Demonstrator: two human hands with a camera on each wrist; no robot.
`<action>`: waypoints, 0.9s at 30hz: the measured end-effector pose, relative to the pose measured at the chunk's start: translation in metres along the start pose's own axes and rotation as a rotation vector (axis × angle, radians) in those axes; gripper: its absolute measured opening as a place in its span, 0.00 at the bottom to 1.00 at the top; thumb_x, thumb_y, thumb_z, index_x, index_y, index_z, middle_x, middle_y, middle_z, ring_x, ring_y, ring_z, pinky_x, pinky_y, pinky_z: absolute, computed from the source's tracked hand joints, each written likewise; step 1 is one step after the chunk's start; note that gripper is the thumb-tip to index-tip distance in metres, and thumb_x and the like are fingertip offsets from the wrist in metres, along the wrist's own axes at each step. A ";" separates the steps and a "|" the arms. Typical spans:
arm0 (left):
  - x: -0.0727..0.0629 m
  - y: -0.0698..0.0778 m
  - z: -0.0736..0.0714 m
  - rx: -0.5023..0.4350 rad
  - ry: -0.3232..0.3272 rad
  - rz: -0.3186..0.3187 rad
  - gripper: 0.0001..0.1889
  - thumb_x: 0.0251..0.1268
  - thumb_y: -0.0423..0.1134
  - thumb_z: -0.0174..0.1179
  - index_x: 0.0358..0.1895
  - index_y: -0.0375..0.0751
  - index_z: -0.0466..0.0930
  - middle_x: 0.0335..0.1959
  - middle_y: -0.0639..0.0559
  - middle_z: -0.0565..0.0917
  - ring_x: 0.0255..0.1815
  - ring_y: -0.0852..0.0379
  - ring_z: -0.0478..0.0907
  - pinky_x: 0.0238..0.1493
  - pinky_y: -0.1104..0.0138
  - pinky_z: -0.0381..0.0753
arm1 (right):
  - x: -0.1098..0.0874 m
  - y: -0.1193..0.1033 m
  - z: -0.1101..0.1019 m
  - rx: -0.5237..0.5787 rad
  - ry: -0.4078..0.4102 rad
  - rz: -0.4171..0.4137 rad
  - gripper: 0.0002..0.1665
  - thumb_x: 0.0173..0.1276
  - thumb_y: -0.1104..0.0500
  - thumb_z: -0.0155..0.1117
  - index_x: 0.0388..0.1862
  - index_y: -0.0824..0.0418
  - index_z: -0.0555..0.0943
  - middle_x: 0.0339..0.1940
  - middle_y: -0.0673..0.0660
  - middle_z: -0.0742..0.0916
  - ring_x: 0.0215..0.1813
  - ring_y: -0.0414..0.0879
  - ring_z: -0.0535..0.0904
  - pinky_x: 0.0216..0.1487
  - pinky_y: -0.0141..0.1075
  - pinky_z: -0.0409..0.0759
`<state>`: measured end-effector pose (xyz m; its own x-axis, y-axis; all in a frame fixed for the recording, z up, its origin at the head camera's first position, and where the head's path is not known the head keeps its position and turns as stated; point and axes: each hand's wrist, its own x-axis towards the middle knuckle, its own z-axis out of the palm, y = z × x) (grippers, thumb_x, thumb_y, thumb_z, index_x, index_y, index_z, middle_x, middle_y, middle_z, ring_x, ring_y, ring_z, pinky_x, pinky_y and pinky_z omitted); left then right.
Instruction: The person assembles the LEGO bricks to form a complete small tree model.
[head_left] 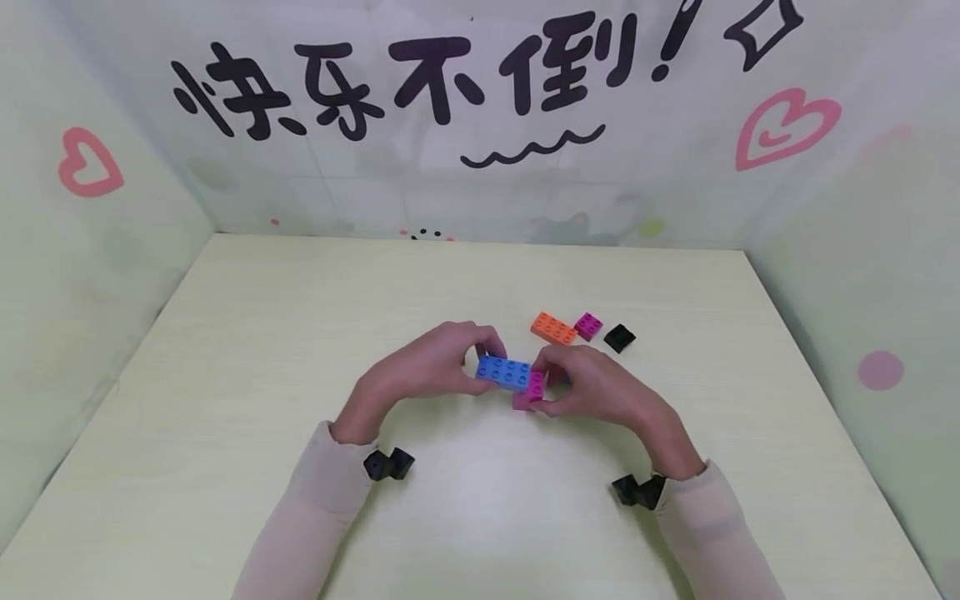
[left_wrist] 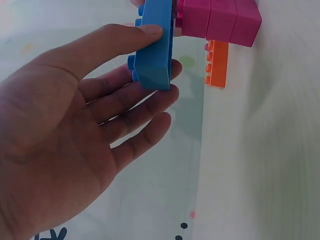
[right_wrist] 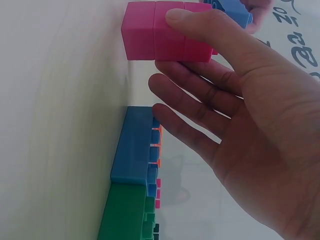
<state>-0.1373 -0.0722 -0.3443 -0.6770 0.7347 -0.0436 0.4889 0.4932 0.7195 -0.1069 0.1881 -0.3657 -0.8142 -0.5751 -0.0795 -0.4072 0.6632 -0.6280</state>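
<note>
We find the left hand pinching a blue brick, thumb pad flat on one face and fingertips behind; its outer fingers fan out loosely. Brick hard, glossy, plastic-looking, oblong, with two rows of four round studs.

The right hand grips a pink stack, thumb on one side, fingers behind. We count three smooth, boxy sections, fine seams between, studs toward the blue brick. Both pieces are held up in front of the body, close together; whether they touch, we cannot tell.

Past the right fingers, in the right wrist view, a second blue brick and a green brick lie in line, both smooth-sided and studded; the hand mostly hides them from the head view.

Farther back we note an orange brick, oblong, two rows of four studs; just beside it a small magenta brick, square; then a squarish black block, its top too dark to read.

All three lie on a pale, faintly grained tabletop. Behind it, a smooth printed backdrop carries thick black lettering.
</note>
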 end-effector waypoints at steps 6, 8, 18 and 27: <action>0.000 0.003 0.002 -0.006 -0.026 0.047 0.23 0.59 0.37 0.70 0.59 0.49 0.78 0.47 0.61 0.80 0.44 0.63 0.75 0.42 0.66 0.80 | 0.001 0.001 0.000 -0.008 0.003 0.005 0.20 0.53 0.52 0.80 0.42 0.52 0.80 0.34 0.44 0.83 0.37 0.46 0.80 0.42 0.40 0.80; 0.000 0.003 0.002 -0.004 -0.025 0.058 0.23 0.59 0.37 0.70 0.59 0.51 0.80 0.48 0.62 0.80 0.43 0.63 0.75 0.40 0.67 0.79 | 0.001 0.002 0.000 -0.008 0.002 0.004 0.21 0.53 0.52 0.80 0.42 0.53 0.80 0.34 0.45 0.84 0.37 0.46 0.80 0.41 0.40 0.80; 0.003 0.006 0.006 0.029 -0.021 0.084 0.19 0.56 0.37 0.72 0.53 0.46 0.83 0.43 0.61 0.81 0.40 0.62 0.75 0.42 0.65 0.79 | 0.001 0.004 0.000 -0.022 0.009 -0.015 0.21 0.54 0.50 0.79 0.43 0.53 0.80 0.34 0.46 0.84 0.37 0.45 0.80 0.41 0.39 0.80; 0.002 0.010 0.008 0.065 -0.014 0.089 0.20 0.56 0.36 0.72 0.54 0.46 0.82 0.41 0.59 0.79 0.39 0.62 0.74 0.44 0.65 0.78 | -0.002 -0.004 -0.004 0.105 0.078 -0.106 0.23 0.55 0.54 0.79 0.49 0.53 0.80 0.40 0.44 0.84 0.42 0.49 0.81 0.39 0.45 0.81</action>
<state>-0.1297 -0.0620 -0.3423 -0.6215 0.7834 0.0086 0.5822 0.4544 0.6742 -0.1055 0.1882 -0.3600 -0.8000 -0.5980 0.0494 -0.4508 0.5447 -0.7072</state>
